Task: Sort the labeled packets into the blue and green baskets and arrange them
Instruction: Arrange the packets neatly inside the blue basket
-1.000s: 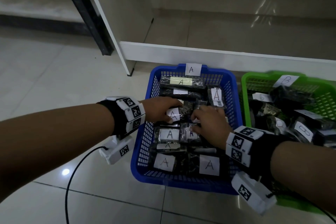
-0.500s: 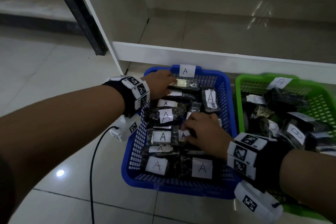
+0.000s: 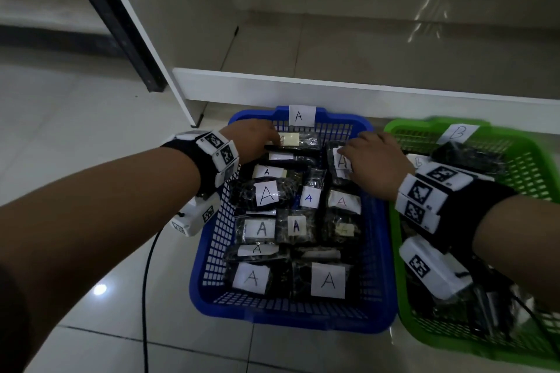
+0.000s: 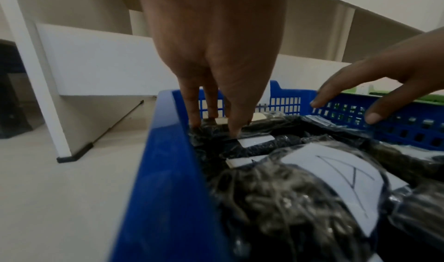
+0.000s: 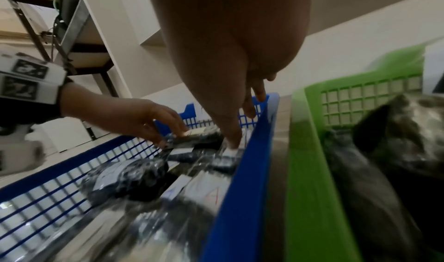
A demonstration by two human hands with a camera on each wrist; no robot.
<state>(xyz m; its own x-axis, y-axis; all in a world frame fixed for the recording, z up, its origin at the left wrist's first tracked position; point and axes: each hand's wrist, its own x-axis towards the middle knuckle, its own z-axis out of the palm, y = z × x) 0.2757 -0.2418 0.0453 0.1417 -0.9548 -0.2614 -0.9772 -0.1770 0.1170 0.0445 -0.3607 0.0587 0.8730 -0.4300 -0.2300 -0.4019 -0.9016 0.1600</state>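
The blue basket (image 3: 212, 239), tagged A, holds several dark packets with white A labels. My left hand (image 3: 266, 142) reaches into its far left corner, straight fingers (image 4: 234, 129) pressing down on the packet with a yellowish label (image 3: 292, 139). My right hand (image 3: 351, 151) lies at the far right of the same basket, its fingers spread on an A packet (image 3: 341, 171) beside the wall (image 5: 240, 190). Neither hand grips anything. The green basket (image 3: 424, 125), tagged B, stands to the right with dark B packets (image 3: 466, 154).
A white shelf unit's bottom board (image 3: 333, 91) runs just behind both baskets, with a black post (image 3: 121, 24) at the back left. A black cable (image 3: 145, 281) trails over the tiled floor left of the blue basket.
My right hand has moved from the middle of the blue basket to the far right packet. My left hand moved earlier to the far left corner and stays there.
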